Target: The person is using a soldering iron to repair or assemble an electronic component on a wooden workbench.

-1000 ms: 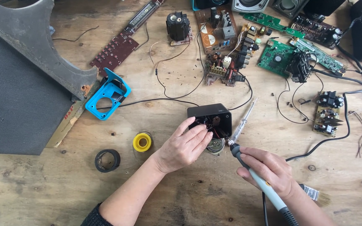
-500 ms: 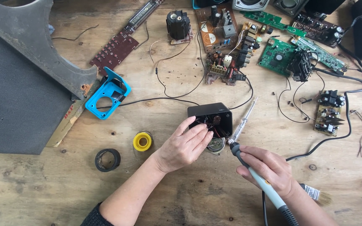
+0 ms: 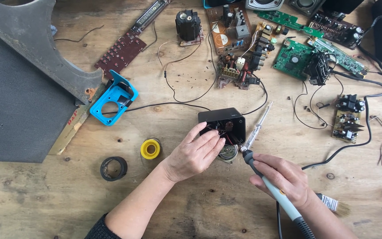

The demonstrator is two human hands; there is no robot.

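A small black box (image 3: 221, 118) lies open on the wooden table with wires and parts showing inside. My left hand (image 3: 196, 152) rests against its open front, fingers on the edge and the wires. A small round speaker (image 3: 227, 152) lies just below the box beside that hand. My right hand (image 3: 284, 179) grips a soldering iron (image 3: 266, 186) with a grey and pale blue handle; its tip points into the lower right corner of the box. A clear-handled screwdriver (image 3: 257, 128) lies to the right of the box.
A yellow solder spool (image 3: 150, 148) and a black tape roll (image 3: 113, 168) lie left of my left hand. A blue plastic bracket (image 3: 113, 99), several circuit boards (image 3: 295, 57) at the back, a large grey speaker panel (image 3: 18, 88) at left, a brush (image 3: 332, 206).
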